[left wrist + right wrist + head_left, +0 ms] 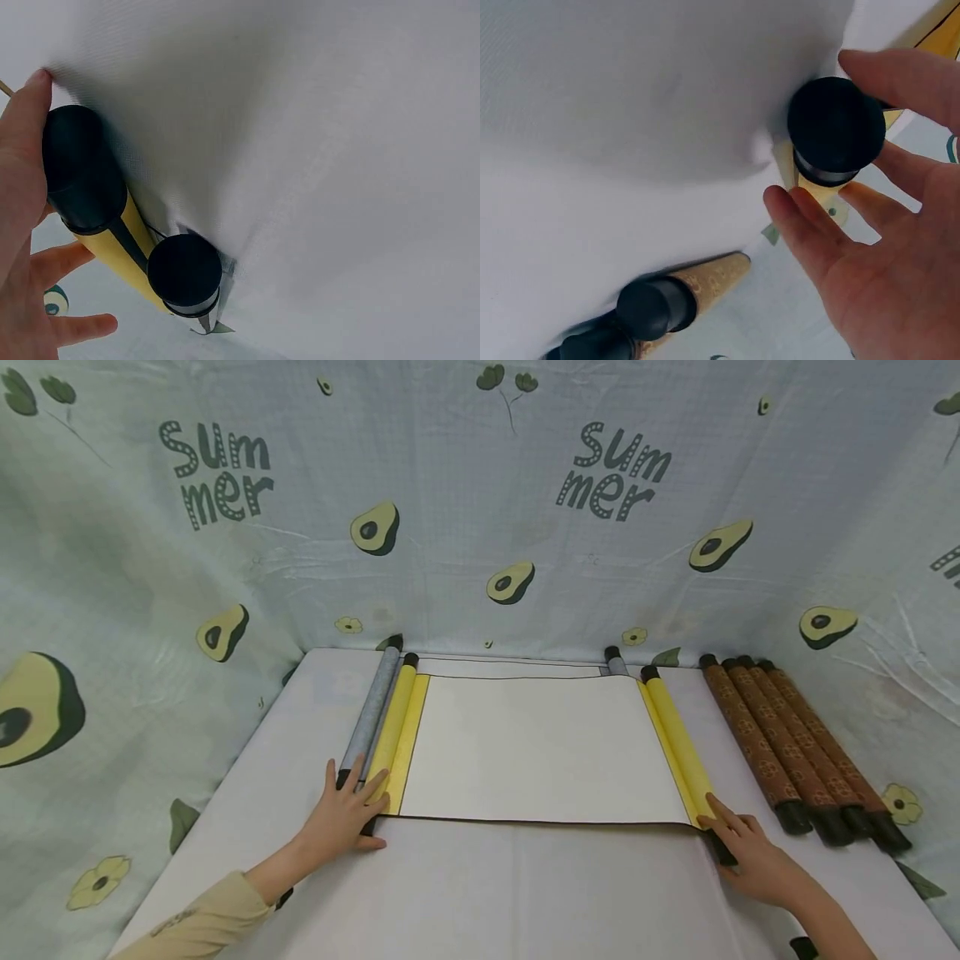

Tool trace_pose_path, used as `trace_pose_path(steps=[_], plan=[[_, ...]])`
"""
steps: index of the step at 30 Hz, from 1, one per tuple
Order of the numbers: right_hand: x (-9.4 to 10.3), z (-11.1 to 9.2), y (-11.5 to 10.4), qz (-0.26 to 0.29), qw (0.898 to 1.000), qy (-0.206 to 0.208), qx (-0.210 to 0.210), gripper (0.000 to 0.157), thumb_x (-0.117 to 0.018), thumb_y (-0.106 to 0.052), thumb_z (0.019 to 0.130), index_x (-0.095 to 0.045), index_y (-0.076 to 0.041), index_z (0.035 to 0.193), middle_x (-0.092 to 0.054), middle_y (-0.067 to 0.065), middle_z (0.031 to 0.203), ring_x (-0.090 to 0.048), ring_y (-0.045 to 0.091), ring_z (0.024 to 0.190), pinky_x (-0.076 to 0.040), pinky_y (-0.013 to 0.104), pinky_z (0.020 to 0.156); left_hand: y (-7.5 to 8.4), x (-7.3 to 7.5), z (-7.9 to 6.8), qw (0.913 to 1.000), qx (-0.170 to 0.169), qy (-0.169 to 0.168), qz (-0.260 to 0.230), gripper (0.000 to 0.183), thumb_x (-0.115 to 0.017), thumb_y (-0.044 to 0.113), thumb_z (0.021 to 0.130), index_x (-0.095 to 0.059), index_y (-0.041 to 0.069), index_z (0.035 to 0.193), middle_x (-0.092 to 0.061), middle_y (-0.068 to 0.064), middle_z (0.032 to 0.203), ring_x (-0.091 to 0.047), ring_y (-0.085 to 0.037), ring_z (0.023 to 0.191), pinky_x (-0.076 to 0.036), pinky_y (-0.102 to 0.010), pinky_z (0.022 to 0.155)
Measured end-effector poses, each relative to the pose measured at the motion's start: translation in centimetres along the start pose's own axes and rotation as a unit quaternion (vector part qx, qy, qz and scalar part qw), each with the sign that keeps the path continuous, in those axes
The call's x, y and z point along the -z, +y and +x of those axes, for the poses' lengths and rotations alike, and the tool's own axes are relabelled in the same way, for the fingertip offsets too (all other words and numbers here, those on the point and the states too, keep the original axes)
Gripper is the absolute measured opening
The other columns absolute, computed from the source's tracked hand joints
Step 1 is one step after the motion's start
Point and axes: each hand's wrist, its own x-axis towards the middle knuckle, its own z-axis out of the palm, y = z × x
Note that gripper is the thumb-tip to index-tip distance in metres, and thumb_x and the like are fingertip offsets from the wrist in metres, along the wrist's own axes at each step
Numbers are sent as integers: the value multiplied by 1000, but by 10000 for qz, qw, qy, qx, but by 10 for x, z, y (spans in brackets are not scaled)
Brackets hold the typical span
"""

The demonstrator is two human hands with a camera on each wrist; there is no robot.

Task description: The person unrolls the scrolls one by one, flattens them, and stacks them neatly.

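A scroll with a white sheet (532, 752) lies spread flat between two yellow rolls that have black end caps. My left hand (341, 818) rests with spread fingers over the near end of the left yellow roll (393, 718). In the left wrist view, that roll's black cap (82, 169) lies between the thumb and the straight fingers. At the near end of the right yellow roll (678, 747) my right hand (761, 864) touches it with extended fingers. Thumb and fingers lie loosely on either side of its cap (836, 127) in the right wrist view.
Left of the yellow scroll is a grey-blue roll (369, 714); another grey-blue roll (617, 665) shows behind at right, largely hidden. Several brown patterned rolls (750, 735) with black ends lie side by side at the table's right. A cloth printed with avocados (510, 583) hangs around the white table.
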Motion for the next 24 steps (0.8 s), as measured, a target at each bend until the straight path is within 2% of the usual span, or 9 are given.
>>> trace_pose_path(steps=[4, 7, 13, 20, 24], plan=[[-3, 0, 3, -135, 9992, 248, 286, 63, -72, 0, 64, -46, 2, 122, -28, 28, 136, -51, 38, 99, -47, 38, 66, -2, -4, 1, 9994, -113, 325, 99, 67, -55, 75, 56, -64, 24, 99, -56, -3, 121, -49, -36, 111, -37, -61, 84], [-3, 3, 5, -157, 9977, 399, 528, 63, -73, 2, 63, -47, 7, 120, -31, 33, 130, -54, 40, 94, -47, 40, 66, -4, -6, 2, 9989, -154, 405, 149, 67, -54, 76, 57, -64, 24, 98, -56, -4, 120, -50, -34, 110, -38, -60, 84], [4, 14, 3, -280, 9966, 558, 530, 61, -73, 3, 61, -50, 6, 117, -35, 31, 127, -53, 35, 83, -44, 31, 57, -9, -9, 7, 10000, 21, 69, 61, 65, -54, 73, 59, -64, 26, 103, -55, -3, 123, -49, -31, 115, -34, -62, 89], [5, 29, 4, -299, 9976, 419, 457, 59, -72, 4, 63, -50, 8, 117, -35, 33, 127, -53, 41, 88, -47, 38, 63, -19, -18, 13, 9999, 45, 97, -55, 64, -55, 70, 61, -64, 24, 104, -55, -5, 123, -51, -31, 113, -34, -62, 89], [1, 35, 6, -313, 9970, 500, 510, 57, -71, 4, 65, -50, 9, 118, -35, 33, 126, -53, 42, 90, -47, 39, 64, -24, -22, 17, 9999, 100, -23, -7, 63, -55, 70, 62, -63, 24, 105, -55, -4, 124, -49, -31, 115, -34, -62, 89]])
